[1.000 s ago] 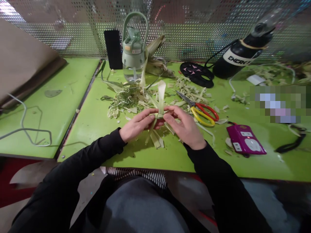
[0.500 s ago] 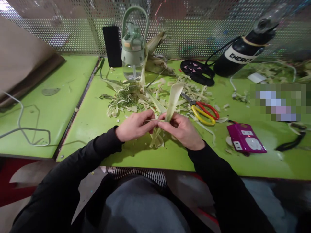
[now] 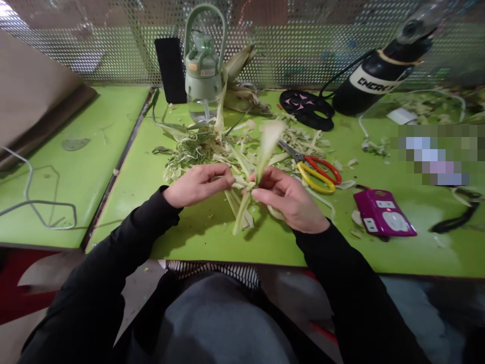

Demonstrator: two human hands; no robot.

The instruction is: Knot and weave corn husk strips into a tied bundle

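Note:
Both my hands meet over the green table [image 3: 197,237], pinching a small bundle of pale green leaf strips [image 3: 242,205]. My left hand [image 3: 197,184] grips the strips from the left with thumb and fingers closed. My right hand [image 3: 290,197] pinches the same bundle from the right. One wide strip [image 3: 268,144] sticks up from the pinch point and looks blurred. The lower ends of the strips hang down onto the table.
A heap of leaf scraps [image 3: 204,146] lies behind my hands. Red and yellow scissors [image 3: 316,172] lie to the right, beside a magenta device [image 3: 382,220]. At the back stand a green bottle [image 3: 202,65], a black phone [image 3: 170,68] and a black bottle [image 3: 375,76].
The upright strip has swung from vertical to lean right and now blurs. My hands have drawn slightly apart on the bundle.

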